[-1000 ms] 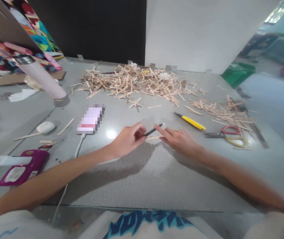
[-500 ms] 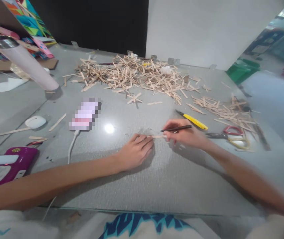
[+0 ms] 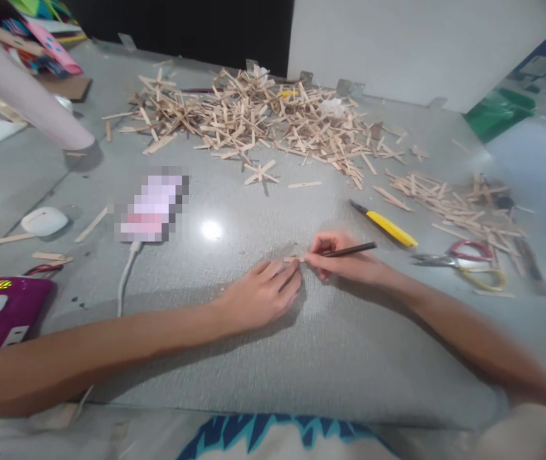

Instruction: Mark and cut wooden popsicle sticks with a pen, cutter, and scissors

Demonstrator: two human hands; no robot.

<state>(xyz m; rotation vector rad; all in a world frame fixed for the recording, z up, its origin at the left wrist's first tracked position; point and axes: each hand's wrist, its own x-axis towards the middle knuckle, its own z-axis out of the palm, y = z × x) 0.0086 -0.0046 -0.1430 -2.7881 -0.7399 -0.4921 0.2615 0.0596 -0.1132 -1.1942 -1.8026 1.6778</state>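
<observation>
- Your left hand (image 3: pixel 267 291) lies palm down, fingers side by side over the flat, pale wooden stick (image 3: pixel 294 260); the thumb is hidden, so whether it pinches the stick cannot be told
- That stick lies between your hands on the grey, shiny table (image 3: pixel 253 370), apparently being marked
- Your right hand (image 3: pixel 342 259), turned inward, pinches the slim black pen (image 3: pixel 357 248), its back end pointing right; the next stroke seems to call for a steady stick
</observation>
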